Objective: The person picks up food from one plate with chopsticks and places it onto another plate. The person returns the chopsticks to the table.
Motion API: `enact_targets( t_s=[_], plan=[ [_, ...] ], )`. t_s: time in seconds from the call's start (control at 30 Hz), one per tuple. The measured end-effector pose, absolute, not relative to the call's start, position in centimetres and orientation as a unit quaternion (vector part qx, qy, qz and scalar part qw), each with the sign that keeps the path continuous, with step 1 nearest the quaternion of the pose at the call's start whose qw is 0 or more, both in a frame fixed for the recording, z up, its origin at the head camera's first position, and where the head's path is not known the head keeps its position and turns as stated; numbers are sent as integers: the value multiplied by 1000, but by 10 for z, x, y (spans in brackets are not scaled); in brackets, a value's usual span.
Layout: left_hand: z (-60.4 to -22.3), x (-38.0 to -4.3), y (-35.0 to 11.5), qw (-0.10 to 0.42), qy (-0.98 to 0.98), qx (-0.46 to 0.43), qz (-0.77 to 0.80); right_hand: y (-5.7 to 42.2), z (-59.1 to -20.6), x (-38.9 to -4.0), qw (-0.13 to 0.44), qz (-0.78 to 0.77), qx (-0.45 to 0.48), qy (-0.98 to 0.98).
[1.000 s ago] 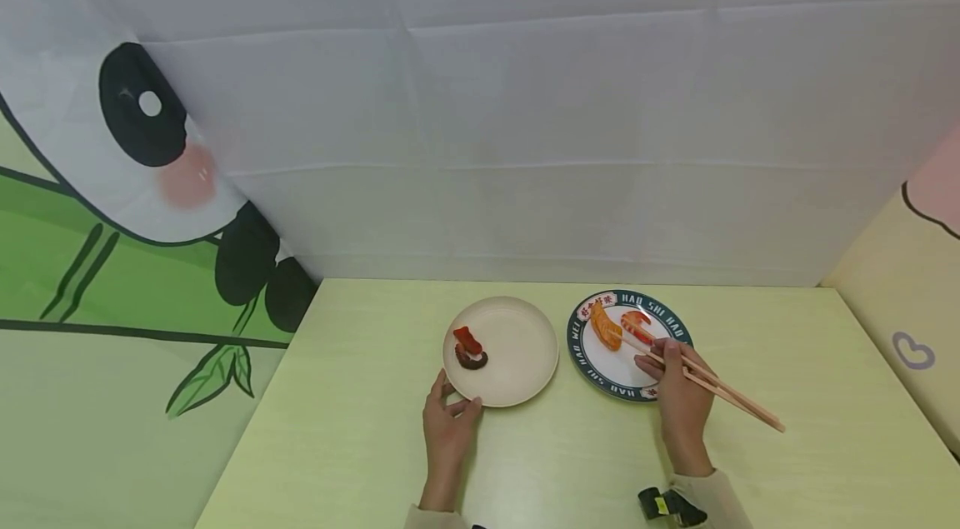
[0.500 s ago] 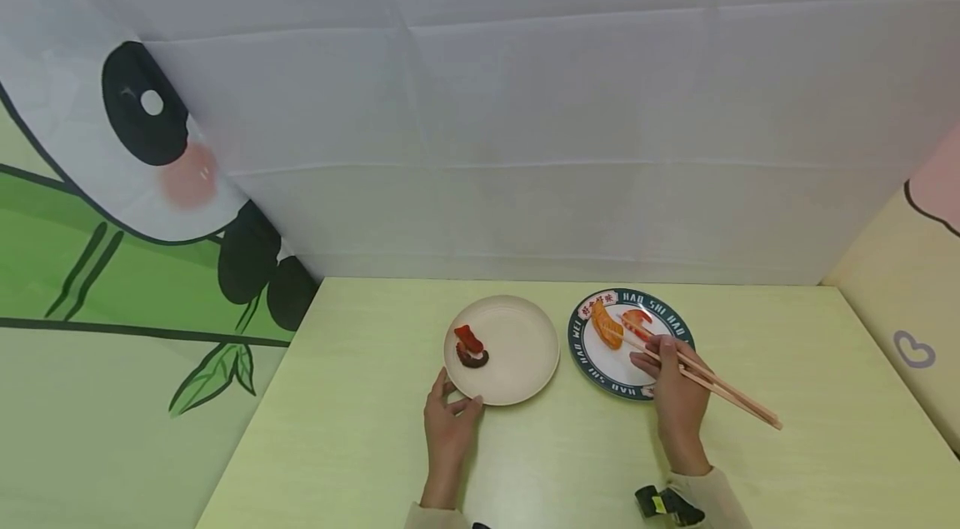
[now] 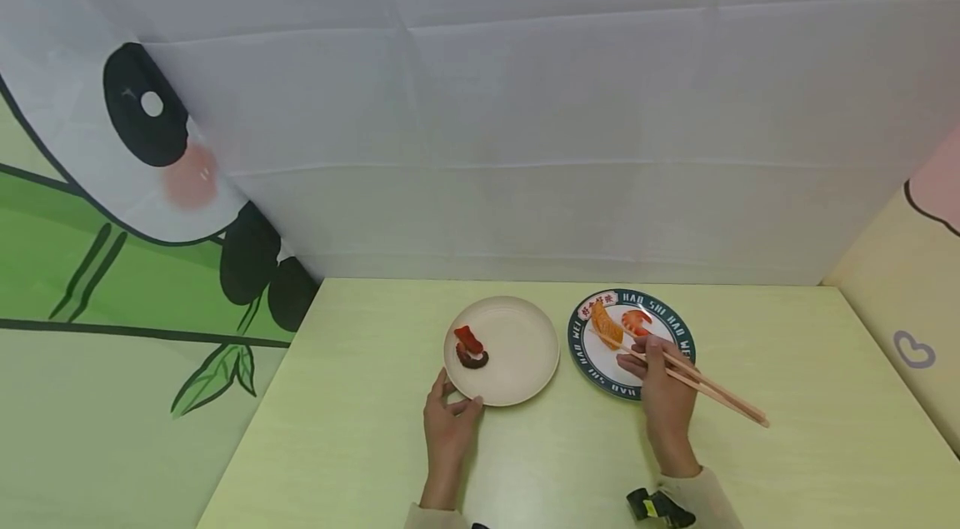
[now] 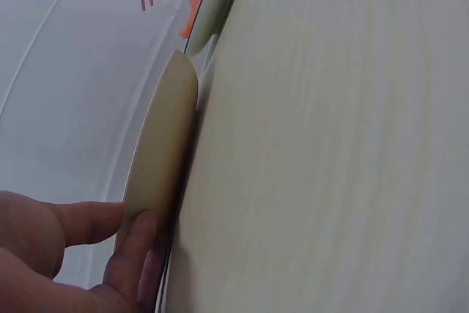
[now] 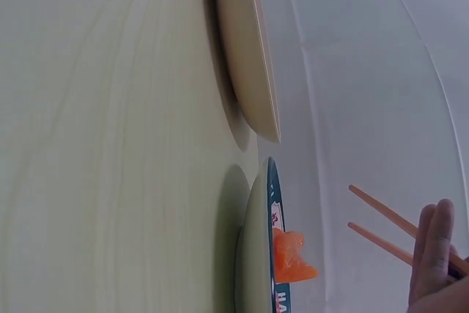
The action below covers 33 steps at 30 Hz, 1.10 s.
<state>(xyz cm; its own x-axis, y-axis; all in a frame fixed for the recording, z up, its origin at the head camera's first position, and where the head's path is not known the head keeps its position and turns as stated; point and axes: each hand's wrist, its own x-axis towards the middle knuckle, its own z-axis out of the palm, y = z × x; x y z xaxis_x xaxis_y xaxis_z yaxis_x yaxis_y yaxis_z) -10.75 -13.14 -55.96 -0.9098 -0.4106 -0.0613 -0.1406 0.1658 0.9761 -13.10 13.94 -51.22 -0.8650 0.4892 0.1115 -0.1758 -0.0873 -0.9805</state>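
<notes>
On the pale yellow-green table (image 3: 555, 471), a round cream plate (image 3: 521, 350) stood beside a white plate with a teal rim (image 3: 603, 364). The left hand (image 3: 450, 421) gripped the cream plate's edge; the right hand (image 3: 665, 387) held light wooden chopsticks (image 3: 746, 410), tips parted, above the white plate, which bore an orange crescent-shaped piece (image 3: 603, 320).

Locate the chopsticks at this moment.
In the head view, right of centre, the chopsticks are held in the right hand, tips over the dark-rimmed plate near the orange wedge.
</notes>
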Motion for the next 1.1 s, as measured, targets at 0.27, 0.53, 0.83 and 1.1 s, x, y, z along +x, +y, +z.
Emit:
enact_targets(
  t_s=[0.27, 0.53, 0.83, 1.1],
  plan=[
    [-560, -107, -132, 106, -752, 181, -624, 133, -511, -131, 217, 742, -120, -622],
    [-559, -106, -132, 102, -750, 183, -628, 128, -509, -130, 203, 736, -111, -636],
    [-559, -106, -133, 101, -750, 179, -629, 119, -510, -131, 204, 757, -81, -615],
    [-559, -107, -132, 106, -752, 177, -626, 114, -510, -131, 182, 747, -70, -636]
  ],
)
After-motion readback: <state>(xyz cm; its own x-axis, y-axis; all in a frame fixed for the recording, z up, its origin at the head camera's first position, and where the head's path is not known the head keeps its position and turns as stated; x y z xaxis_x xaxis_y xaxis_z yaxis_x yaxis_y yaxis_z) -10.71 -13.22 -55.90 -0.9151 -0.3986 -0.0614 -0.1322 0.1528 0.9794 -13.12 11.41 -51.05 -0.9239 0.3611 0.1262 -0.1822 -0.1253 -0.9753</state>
